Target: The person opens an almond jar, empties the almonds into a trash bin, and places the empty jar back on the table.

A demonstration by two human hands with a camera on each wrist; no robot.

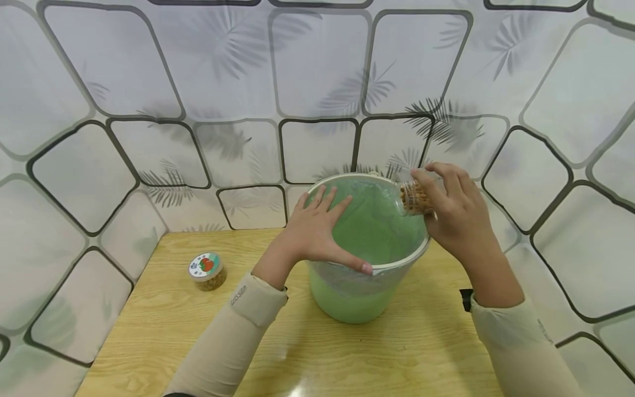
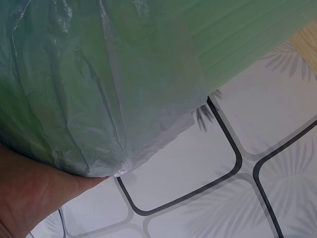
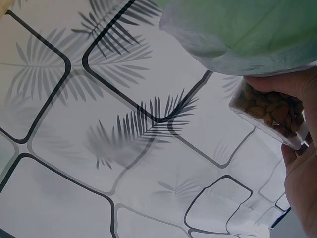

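Observation:
A green bin [image 1: 349, 306] with a pale rim stands on the table, lined with a thin clear plastic bag [image 2: 94, 104] folded over its edge. My left hand [image 1: 317, 231] rests on the bin's rim at the near left, fingers spread and straight over the opening, thumb along the front edge. In my right hand [image 1: 456, 215] I grip a clear jar [image 1: 415, 198] at the bin's right rim. The jar lies tipped on its side, mouth toward the bin. Brown nuts that look like almonds [image 3: 275, 110] show through its wall in the right wrist view.
A small round tub [image 1: 209, 280] with a strawberry-printed lid sits on the wooden table [image 1: 163, 331] at the left. Patterned cloth walls [image 1: 238, 143] enclose the table behind and on both sides, close behind the bin.

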